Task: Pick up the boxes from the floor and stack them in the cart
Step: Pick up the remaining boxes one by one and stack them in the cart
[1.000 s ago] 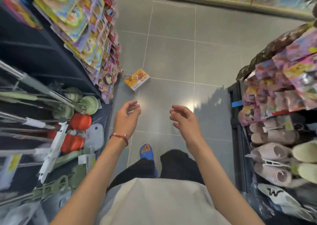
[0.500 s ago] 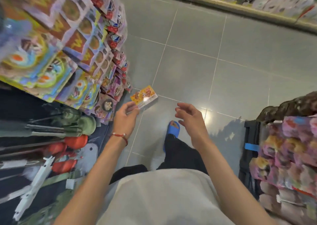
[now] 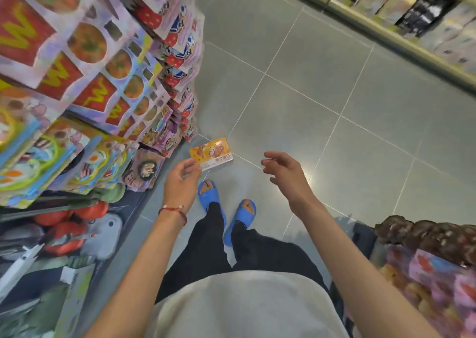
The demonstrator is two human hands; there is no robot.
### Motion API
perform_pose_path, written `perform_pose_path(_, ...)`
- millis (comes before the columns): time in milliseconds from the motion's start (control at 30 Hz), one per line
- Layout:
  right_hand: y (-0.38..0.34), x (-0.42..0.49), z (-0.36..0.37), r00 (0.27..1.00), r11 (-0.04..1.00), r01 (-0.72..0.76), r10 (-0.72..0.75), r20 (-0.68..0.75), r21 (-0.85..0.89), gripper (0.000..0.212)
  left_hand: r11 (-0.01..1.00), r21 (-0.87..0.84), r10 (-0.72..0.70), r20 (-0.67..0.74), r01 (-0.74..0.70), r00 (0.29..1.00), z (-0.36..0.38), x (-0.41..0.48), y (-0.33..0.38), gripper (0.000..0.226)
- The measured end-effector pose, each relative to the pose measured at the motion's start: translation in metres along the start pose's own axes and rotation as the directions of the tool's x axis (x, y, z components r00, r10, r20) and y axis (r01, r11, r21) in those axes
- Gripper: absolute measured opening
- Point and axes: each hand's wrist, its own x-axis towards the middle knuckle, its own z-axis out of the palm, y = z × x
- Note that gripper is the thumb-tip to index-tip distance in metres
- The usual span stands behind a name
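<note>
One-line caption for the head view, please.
Left hand and right hand reach, open, toward an orange box on the tiled floor beside toy shelves.

Orange box (image 3: 211,153) lies flat on grey tile floor (image 3: 296,100), just beside the foot of the left toy shelf (image 3: 103,80). Left hand (image 3: 181,183), red bracelet (image 3: 172,210) on its wrist, fingers loosely curled, overlaps the box's near-left corner in view; contact unclear. Right hand (image 3: 286,175) hangs right of the box, fingers relaxed, empty. Blue sandals (image 3: 208,196) stand near the box. Far shelf (image 3: 386,28) blurred; plush rack (image 3: 425,260) near right.
</note>
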Motion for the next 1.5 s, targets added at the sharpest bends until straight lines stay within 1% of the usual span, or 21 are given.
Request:
perform_pose_path(133, -0.004, 0.041, 0.014, 0.999, 0.999, -0.045, 0.045, -0.02, 0.004, 0.029, 0.998, -0.007, -0.067, -0.014, 0.067, 0.998, 0.005, 0.038, -0.007, 0.02)
perform_pose_path(233, -0.002, 0.077, 0.027, 0.997, 0.997, -0.081, 0.081, 0.013, -0.008, 0.03, 0.992, 0.011, -0.125, -0.067, 0.126, 0.99, 0.014, 0.068, -0.019, 0.018)
perform_pose_path(400, 0.006, 0.143, 0.038, 0.997, 0.997, -0.068, 0.07, 0.046, -0.039, 0.028, 0.981, 0.041, -0.184, -0.151, 0.192, 0.971, 0.042, 0.111, -0.045, 0.016)
perform_pose_path(467, 0.013, 0.171, 0.04, 0.995, 0.997, -0.062, 0.065, 0.07, -0.045, 0.029, 0.976, 0.025, -0.21, -0.173, 0.217, 0.962, 0.056, 0.128, -0.059, 0.015)
perform_pose_path(567, 0.025, 0.213, 0.041, 0.992, 0.994, -0.08, 0.087, 0.097, -0.071, 0.044, 0.962, 0.022, -0.26, -0.227, 0.272, 0.938, 0.076, 0.154, -0.08, 0.016)
perform_pose_path(600, 0.031, 0.227, 0.043, 0.989, 0.993, -0.092, 0.1, 0.108, -0.075, 0.044, 0.957, 0.005, -0.279, -0.247, 0.289, 0.928, 0.082, 0.164, -0.087, 0.017)
perform_pose_path(633, 0.039, 0.241, 0.044, 0.986, 0.991, -0.111, 0.12, 0.119, -0.078, 0.041, 0.95, -0.002, -0.301, -0.258, 0.311, 0.918, 0.089, 0.174, -0.096, 0.017)
perform_pose_path(733, 0.07, 0.283, 0.051, 0.971, 0.978, -0.179, 0.193, 0.143, -0.107, 0.021, 0.929, 0.002, -0.357, -0.257, 0.369, 0.898, 0.106, 0.207, -0.125, 0.015)
perform_pose_path(800, 0.095, 0.31, 0.06, 0.963, 0.965, -0.214, 0.235, 0.136, -0.149, 0.019, 0.915, 0.058, -0.375, -0.244, 0.4, 0.894, 0.114, 0.23, -0.148, 0.013)
perform_pose_path(867, 0.119, 0.338, 0.072, 0.96, 0.954, -0.233, 0.257, 0.116, -0.187, 0.023, 0.9, 0.108, -0.391, -0.226, 0.422, 0.892, 0.122, 0.253, -0.172, 0.021)
perform_pose_path(933, 0.14, 0.366, 0.085, 0.956, 0.945, -0.249, 0.275, 0.103, -0.212, 0.026, 0.889, 0.101, -0.416, -0.233, 0.447, 0.879, 0.128, 0.275, -0.193, 0.04)
perform_pose_path(967, 0.151, 0.379, 0.092, 0.955, 0.943, -0.249, 0.277, 0.103, -0.221, 0.03, 0.888, 0.097, -0.419, -0.231, 0.449, 0.878, 0.131, 0.287, -0.205, 0.044)
perform_pose_path(1033, 0.17, 0.404, 0.101, 0.957, 0.943, -0.241, 0.27, 0.105, -0.229, 0.043, 0.89, 0.102, -0.416, -0.22, 0.444, 0.883, 0.139, 0.312, -0.233, 0.033)
perform_pose_path(1067, 0.181, 0.416, 0.105, 0.96, 0.944, -0.227, 0.259, 0.111, -0.237, 0.044, 0.893, 0.103, -0.41, -0.22, 0.439, 0.885, 0.142, 0.325, -0.248, 0.028)
perform_pose_path(1133, 0.202, 0.44, 0.114, 0.96, 0.94, -0.216, 0.254, 0.12, -0.265, 0.036, 0.893, 0.107, -0.406, -0.228, 0.438, 0.885, 0.146, 0.352, -0.279, 0.029)
perform_pose_path(1200, 0.222, 0.466, 0.124, 0.959, 0.938, -0.224, 0.26, 0.111, -0.264, 0.032, 0.885, 0.138, -0.403, -0.248, 0.444, 0.881, 0.148, 0.376, -0.306, 0.037)
perform_pose_path(1267, 0.239, 0.491, 0.137, 0.959, 0.941, -0.236, 0.265, 0.098, -0.241, 0.032, 0.87, 0.172, -0.403, -0.292, 0.462, 0.867, 0.148, 0.403, -0.332, 0.047)
perform_pose_path(1367, 0.263, 0.532, 0.158, 0.952, 0.936, -0.26, 0.29, 0.1, -0.235, 0.044, 0.869, 0.156, -0.402, -0.331, 0.47, 0.854, 0.146, 0.441, -0.359, 0.064)
perform_pose_path(1400, 0.272, 0.548, 0.165, 0.948, 0.931, -0.274, 0.304, 0.097, -0.24, 0.045, 0.877, 0.136, -0.397, -0.333, 0.46, 0.855, 0.145, 0.455, -0.367, 0.068)
perform_pose_path(1433, 0.28, 0.564, 0.172, 0.941, 0.925, -0.291, 0.323, 0.102, -0.244, 0.046, 0.887, 0.112, -0.393, -0.325, 0.447, 0.86, 0.144, 0.467, -0.374, 0.072)
perform_pose_path(1500, 0.295, 0.591, 0.185, 0.932, 0.923, -0.299, 0.337, 0.135, -0.24, 0.057, 0.902, 0.071, -0.389, -0.293, 0.426, 0.873, 0.146, 0.494, -0.389, 0.08)
